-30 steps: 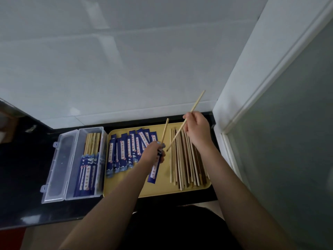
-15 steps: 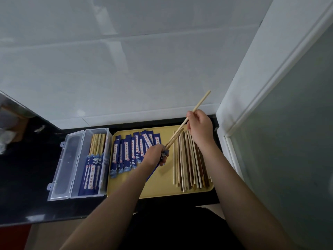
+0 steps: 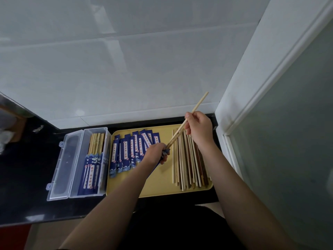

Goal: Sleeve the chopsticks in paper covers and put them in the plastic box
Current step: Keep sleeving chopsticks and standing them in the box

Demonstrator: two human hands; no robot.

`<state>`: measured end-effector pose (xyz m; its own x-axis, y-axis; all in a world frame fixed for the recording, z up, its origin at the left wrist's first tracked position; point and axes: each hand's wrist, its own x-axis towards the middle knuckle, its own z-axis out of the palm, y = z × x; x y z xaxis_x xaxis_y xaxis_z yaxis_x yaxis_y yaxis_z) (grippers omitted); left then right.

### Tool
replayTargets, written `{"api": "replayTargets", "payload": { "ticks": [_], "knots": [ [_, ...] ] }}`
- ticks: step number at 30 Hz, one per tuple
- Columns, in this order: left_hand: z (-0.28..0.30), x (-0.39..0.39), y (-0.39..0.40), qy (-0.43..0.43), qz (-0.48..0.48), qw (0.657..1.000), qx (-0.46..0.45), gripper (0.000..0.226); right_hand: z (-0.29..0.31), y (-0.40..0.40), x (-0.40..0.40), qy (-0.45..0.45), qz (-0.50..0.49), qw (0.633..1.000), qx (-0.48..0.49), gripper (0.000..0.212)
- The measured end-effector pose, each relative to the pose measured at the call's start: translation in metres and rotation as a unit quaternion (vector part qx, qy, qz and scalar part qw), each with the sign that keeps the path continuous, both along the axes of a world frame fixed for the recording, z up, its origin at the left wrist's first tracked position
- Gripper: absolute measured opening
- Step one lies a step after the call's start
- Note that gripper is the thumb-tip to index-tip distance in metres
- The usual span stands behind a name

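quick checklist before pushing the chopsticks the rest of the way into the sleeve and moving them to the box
1. Left hand grips the blue paper sleeve: ok.
2. Right hand holds the chopsticks: ok.
3. Chopstick tips meet the sleeve mouth: ok; how far in, cannot tell.
4. Two sticks together, not one: cannot tell.
5. Plastic box open, lid laid back: ok.
6. Room in the box beside the sleeved pairs: cannot tell.

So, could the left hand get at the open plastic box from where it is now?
Probably yes: the plastic box lies open, nothing across it. But the left hand grips a paper cover the chopsticks enter.
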<state>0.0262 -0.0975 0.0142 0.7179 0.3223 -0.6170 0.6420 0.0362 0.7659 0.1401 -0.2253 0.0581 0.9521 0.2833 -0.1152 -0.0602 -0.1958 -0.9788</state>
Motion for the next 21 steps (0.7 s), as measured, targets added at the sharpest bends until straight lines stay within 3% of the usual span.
{"api": "replayTargets", "payload": {
  "ticks": [4, 10, 15, 21],
  "knots": [
    [0.006, 0.000, -0.005, -0.022, -0.006, 0.999, -0.023, 0.026, -0.008, 0.001, -0.004, -0.011, 0.005, 0.998, -0.060, 0.026],
    [0.017, 0.011, -0.014, -0.042, -0.016, 0.999, -0.025, 0.026, -0.011, 0.003, -0.011, 0.057, 0.001, 0.997, -0.054, 0.027],
    [0.016, 0.012, -0.018, -0.051, 0.012, 0.997, -0.057, 0.028, -0.016, 0.004, -0.019, 0.094, 0.055, 0.991, -0.079, 0.023],
    [0.019, 0.012, -0.024, -0.072, 0.003, 0.997, -0.032, 0.035, -0.026, 0.008, -0.032, 0.141, 0.091, 0.980, -0.108, 0.025]
  ]
}}
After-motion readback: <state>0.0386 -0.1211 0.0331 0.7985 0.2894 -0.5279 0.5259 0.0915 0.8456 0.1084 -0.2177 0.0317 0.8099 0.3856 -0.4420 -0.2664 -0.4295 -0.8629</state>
